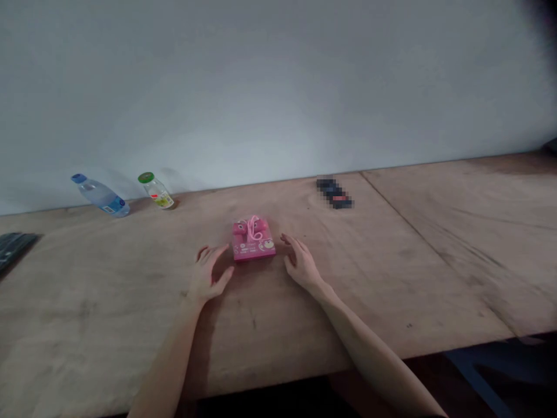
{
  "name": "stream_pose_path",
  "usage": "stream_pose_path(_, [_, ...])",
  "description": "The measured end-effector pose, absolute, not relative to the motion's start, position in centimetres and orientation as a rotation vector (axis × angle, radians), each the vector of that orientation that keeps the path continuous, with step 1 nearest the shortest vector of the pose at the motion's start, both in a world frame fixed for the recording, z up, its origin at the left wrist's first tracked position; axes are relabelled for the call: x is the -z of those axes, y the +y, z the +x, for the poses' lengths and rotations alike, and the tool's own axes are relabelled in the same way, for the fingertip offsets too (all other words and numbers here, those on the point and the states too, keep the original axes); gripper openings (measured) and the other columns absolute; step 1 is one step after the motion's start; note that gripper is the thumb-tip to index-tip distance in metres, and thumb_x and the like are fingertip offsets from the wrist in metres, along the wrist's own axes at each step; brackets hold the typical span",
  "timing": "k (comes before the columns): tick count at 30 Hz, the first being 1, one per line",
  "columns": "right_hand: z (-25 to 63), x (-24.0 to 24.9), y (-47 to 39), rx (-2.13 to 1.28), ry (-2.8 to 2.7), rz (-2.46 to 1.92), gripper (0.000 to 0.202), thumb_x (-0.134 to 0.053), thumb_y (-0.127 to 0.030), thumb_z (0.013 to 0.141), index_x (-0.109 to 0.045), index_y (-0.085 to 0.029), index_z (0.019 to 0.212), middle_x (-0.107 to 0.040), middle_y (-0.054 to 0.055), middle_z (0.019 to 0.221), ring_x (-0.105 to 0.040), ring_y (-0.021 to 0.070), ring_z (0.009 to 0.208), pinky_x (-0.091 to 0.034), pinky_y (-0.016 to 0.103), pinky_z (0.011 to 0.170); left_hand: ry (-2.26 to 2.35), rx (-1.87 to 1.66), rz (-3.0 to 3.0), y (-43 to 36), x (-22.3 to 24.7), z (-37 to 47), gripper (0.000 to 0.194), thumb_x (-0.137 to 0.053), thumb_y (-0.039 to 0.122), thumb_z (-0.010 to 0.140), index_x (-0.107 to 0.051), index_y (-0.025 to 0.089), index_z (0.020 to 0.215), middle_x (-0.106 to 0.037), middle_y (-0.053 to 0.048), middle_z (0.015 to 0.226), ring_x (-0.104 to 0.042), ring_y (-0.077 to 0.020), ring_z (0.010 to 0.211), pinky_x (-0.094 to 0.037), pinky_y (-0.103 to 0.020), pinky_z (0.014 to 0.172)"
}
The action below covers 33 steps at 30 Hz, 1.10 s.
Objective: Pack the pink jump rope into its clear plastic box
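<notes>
A flat pink box [255, 248] lies on the wooden table [261, 325], with a coiled light pink cord [255, 229] and pink pieces on its top. Just left of the box is my left hand [209, 273], fingers spread and curved toward it, holding nothing. My right hand [300, 261] rests to the right of the box with loosely bent, parted fingers and nothing in it. A small gap shows between each hand and the box.
At the back left, a clear bottle with a blue cap [102, 197] and a green-lidded glass jar [157, 191] both appear tilted near the wall [261, 87]. A dark, pixelated object [334, 193] lies at the back right. Another dark object [15, 249] sits at the left edge.
</notes>
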State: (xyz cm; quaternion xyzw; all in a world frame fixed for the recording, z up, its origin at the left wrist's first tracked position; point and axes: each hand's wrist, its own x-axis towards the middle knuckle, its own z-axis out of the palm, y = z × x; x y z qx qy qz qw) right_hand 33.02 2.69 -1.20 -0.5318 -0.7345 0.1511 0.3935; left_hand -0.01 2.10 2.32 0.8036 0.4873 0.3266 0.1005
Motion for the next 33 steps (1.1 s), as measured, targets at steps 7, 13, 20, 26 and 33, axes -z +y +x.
stream_pose_path(7, [34.3, 2.2, 3.1, -0.12, -1.919, -1.662, 0.062, -0.047, -0.04, 0.111, -0.042, -0.017, 0.168, -0.048, 0.018, 0.171, -0.039, 0.0419, 0.162, -0.031, 0.071, 0.13, 1.91, -0.779, 2.256, 4.0, -0.3, -1.9, 0.058, -0.043, 0.044, 0.11, -0.054, 0.015, 0.158, -0.052, -0.02, 0.167, -0.045, -0.0407, 0.159, -0.034, -0.067, 0.131])
stream_pose_path(13, [34.6, 3.5, 3.0, -0.194, -1.988, -1.705, 0.059, -0.05, -0.043, 0.109, -0.052, -0.018, 0.162, -0.048, 0.019, 0.171, -0.041, 0.0434, 0.161, -0.025, 0.073, 0.131, 1.912, -0.606, 2.259, 4.2, 0.7, -1.6, 0.062, -0.043, 0.051, 0.11, -0.051, 0.021, 0.163, -0.048, -0.015, 0.172, -0.041, -0.0407, 0.162, -0.029, -0.067, 0.133])
stream_pose_path(20, [34.6, 2.0, 3.3, -0.185, -1.922, -1.647, 0.04, -0.057, -0.038, 0.105, -0.073, -0.021, 0.137, -0.065, 0.017, 0.155, -0.054, 0.0441, 0.15, -0.036, 0.073, 0.125, 1.895, -0.707, 2.262, 3.9, 0.1, -1.2, 0.05, -0.049, 0.044, 0.108, -0.065, 0.02, 0.148, -0.06, -0.016, 0.161, -0.051, -0.0398, 0.155, -0.036, -0.067, 0.13])
stream_pose_path(26, [33.3, -1.5, 2.3, -0.504, -1.787, -1.384, 0.027, -0.054, -0.034, 0.109, -0.079, -0.026, 0.114, -0.083, 0.009, 0.112, -0.079, 0.0277, 0.102, -0.063, 0.042, 0.091, 1.749, -0.818, 2.243, 2.9, -1.3, 0.4, 0.038, -0.052, 0.041, 0.108, -0.073, 0.024, 0.134, -0.077, -0.012, 0.138, -0.073, -0.0308, 0.127, -0.057, -0.05, 0.114])
stream_pose_path(33, [32.0, -1.7, 1.5, -0.541, -1.845, -1.303, 0.028, -0.054, -0.036, 0.109, -0.077, -0.026, 0.121, -0.083, 0.009, 0.117, -0.079, 0.0281, 0.108, -0.063, 0.043, 0.096, 1.557, -0.864, 2.141, 2.0, -1.4, 1.5, 0.045, -0.047, 0.041, 0.111, -0.059, 0.025, 0.152, -0.07, -0.011, 0.15, -0.069, -0.0267, 0.137, -0.056, -0.045, 0.117])
